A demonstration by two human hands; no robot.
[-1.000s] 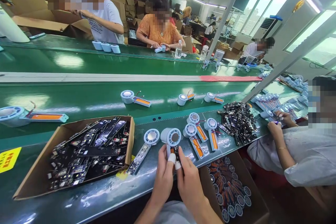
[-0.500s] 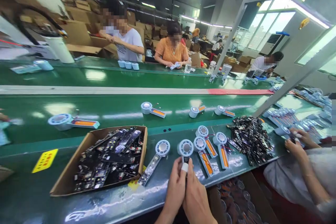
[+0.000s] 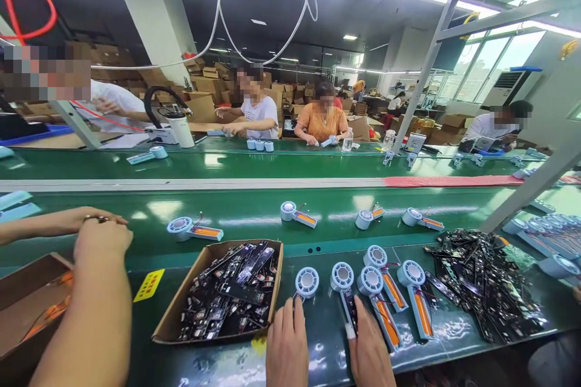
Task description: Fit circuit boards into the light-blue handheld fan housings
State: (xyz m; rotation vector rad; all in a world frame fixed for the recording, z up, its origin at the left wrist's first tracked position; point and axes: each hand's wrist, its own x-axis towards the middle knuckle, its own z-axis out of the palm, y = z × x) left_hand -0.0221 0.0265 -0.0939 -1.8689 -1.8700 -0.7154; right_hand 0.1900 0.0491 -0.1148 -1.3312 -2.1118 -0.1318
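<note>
My left hand [image 3: 287,341] lies over the handle of a light-blue handheld fan [image 3: 307,282], fingers together around it; only the round head shows. Another fan [image 3: 342,277] has a black circuit board [image 3: 349,307] along its handle. My right hand [image 3: 371,344] grips that handle low down, the white-capped thumb on one side and the fingers on the other. Just right of it are several fans with orange strips in their handles, such as this fan [image 3: 414,296]. A cardboard box [image 3: 158,334] of black circuit boards [image 3: 231,290] stands left of my left hand.
A heap of circuit boards [image 3: 485,284] lies at right. More fans lie on the green conveyor [image 3: 245,205]. At left, a co-worker's arm [image 3: 86,290] reaches across beside another carton [image 3: 27,296]. A slanted metal post [image 3: 531,166] rises at right; people sit across the line.
The view has swung left. My hands have parted: the left has left the board-fitted fan for the neighbouring one, while the right stays on its handle. A co-worker's arms now show at left.
</note>
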